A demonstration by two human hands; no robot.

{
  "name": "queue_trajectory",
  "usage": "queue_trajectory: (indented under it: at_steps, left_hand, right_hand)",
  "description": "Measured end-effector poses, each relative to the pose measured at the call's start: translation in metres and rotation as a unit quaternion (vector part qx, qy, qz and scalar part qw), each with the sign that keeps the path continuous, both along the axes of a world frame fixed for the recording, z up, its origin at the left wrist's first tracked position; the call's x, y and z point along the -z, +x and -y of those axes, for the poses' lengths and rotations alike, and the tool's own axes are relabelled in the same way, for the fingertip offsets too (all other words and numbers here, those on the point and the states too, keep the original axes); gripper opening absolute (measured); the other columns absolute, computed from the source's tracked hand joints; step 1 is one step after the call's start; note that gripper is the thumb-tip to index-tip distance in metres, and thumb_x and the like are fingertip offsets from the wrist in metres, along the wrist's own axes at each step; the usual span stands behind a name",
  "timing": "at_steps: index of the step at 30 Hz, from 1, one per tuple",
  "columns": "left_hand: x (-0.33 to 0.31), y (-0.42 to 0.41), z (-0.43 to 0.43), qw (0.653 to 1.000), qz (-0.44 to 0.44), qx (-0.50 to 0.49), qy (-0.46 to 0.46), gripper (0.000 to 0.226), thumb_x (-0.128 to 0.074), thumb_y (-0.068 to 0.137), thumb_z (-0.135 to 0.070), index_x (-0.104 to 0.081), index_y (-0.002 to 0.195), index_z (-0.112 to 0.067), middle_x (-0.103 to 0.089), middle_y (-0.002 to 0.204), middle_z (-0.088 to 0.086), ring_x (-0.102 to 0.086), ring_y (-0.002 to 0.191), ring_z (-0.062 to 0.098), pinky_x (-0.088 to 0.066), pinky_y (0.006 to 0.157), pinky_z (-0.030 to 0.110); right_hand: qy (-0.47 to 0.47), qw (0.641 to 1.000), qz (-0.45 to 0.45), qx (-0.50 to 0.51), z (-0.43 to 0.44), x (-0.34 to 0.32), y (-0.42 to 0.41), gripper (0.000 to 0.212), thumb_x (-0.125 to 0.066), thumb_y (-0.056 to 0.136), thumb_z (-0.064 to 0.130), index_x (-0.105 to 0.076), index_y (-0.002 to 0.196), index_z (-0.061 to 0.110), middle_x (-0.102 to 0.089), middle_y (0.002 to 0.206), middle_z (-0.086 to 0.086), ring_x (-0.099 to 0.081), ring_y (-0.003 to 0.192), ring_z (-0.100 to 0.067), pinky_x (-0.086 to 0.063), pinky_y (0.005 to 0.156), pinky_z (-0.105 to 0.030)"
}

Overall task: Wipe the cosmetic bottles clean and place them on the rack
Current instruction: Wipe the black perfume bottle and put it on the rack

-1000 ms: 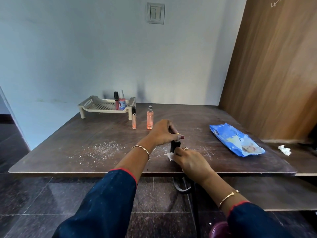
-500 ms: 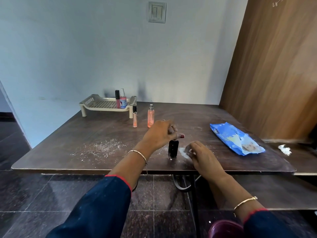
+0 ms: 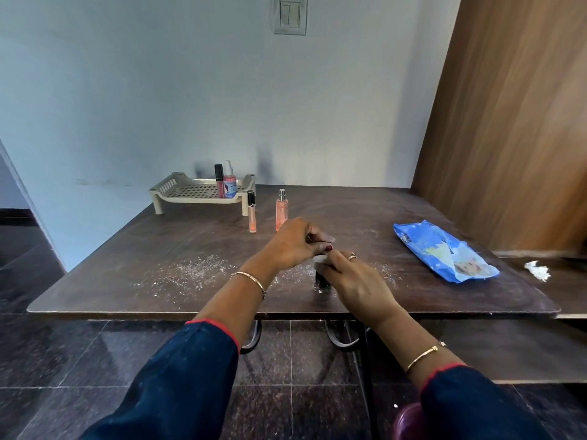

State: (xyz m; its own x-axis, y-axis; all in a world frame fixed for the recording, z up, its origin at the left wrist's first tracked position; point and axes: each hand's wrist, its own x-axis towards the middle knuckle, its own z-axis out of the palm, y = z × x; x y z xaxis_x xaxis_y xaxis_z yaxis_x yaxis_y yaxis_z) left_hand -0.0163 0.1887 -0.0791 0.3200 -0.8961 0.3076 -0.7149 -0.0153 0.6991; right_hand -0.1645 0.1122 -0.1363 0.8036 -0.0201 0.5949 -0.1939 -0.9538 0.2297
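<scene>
A small black bottle (image 3: 321, 280) stands upright on the dark table (image 3: 158, 249) near its front edge. My left hand (image 3: 293, 246) pinches the bottle's top from above. My right hand (image 3: 354, 282) presses a white wipe (image 3: 319, 259) against the bottle's upper right side and hides most of it. A cream perforated rack (image 3: 190, 193) at the back left holds a dark-capped pink tube (image 3: 219, 184) and a pink spray bottle with a blue label (image 3: 230, 183). A slim lip-gloss tube (image 3: 252, 216) and a peach spray bottle (image 3: 281, 211) stand on the table in front of the rack.
A blue wipes pack (image 3: 444, 253) lies at the right of the table. A crumpled white tissue (image 3: 537, 270) sits on a lower ledge further right. White powder (image 3: 190, 272) is scattered left of my hands. A wooden panel (image 3: 514, 122) rises at the right.
Half a second ago my right hand lay on the table beside the bottle with the wipe. It has come back up against the bottle. My left hand has stayed on the bottle's top.
</scene>
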Motion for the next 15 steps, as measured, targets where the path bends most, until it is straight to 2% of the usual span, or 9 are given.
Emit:
queue_trajectory:
  at_steps: [4,8,10,12,15]
  left_hand:
    - [-0.003,0.001,0.000,1.000,-0.011,0.007,0.007,0.020,-0.072,0.081,-0.009,-0.073,0.101,-0.008,-0.072,0.108,0.003,-0.066,0.101,0.009,-0.051,0.094,0.025]
    - [-0.005,0.000,-0.002,1.000,0.003,0.007,0.004,0.020,-0.074,0.080,-0.011,-0.074,0.099,-0.008,-0.073,0.106,0.004,-0.067,0.100,0.011,-0.051,0.093,0.024]
    - [-0.005,0.000,-0.003,1.000,0.007,-0.001,0.001,0.019,-0.073,0.080,-0.011,-0.074,0.098,-0.009,-0.073,0.104,0.005,-0.068,0.098,0.011,-0.051,0.092,0.025]
    - [-0.006,-0.001,-0.003,1.000,0.017,-0.006,0.006,0.017,-0.073,0.080,-0.011,-0.074,0.098,-0.010,-0.074,0.100,0.005,-0.068,0.094,0.011,-0.053,0.089,0.022]
    - [-0.007,-0.006,0.001,0.999,0.032,-0.008,0.003,0.014,-0.072,0.081,-0.012,-0.074,0.095,-0.009,-0.074,0.094,0.005,-0.068,0.087,0.010,-0.053,0.081,0.018]
  right_hand:
    - [-0.072,0.994,-0.078,0.008,0.000,0.007,-0.002,0.024,-0.041,0.082,0.013,-0.065,0.082,0.010,-0.056,0.091,-0.008,-0.058,0.070,-0.025,-0.043,0.037,-0.034]
    - [-0.060,0.991,-0.115,0.019,0.003,0.008,-0.003,0.029,-0.037,0.076,0.012,-0.066,0.076,0.014,-0.056,0.088,-0.006,-0.060,0.067,-0.024,-0.047,0.039,-0.032]
    - [-0.048,0.995,-0.089,0.025,0.003,-0.002,-0.006,0.026,-0.040,0.076,0.015,-0.066,0.076,0.017,-0.056,0.087,-0.004,-0.059,0.064,-0.022,-0.043,0.038,-0.030]
    - [-0.020,0.998,-0.048,0.030,0.004,-0.012,-0.007,0.024,-0.043,0.079,0.017,-0.067,0.083,0.017,-0.058,0.090,-0.003,-0.058,0.065,-0.023,-0.042,0.040,-0.030]
    - [0.021,0.999,-0.008,0.032,0.008,-0.020,-0.007,0.035,-0.035,0.084,0.019,-0.067,0.098,0.016,-0.058,0.095,-0.006,-0.058,0.070,-0.028,-0.046,0.044,-0.035]
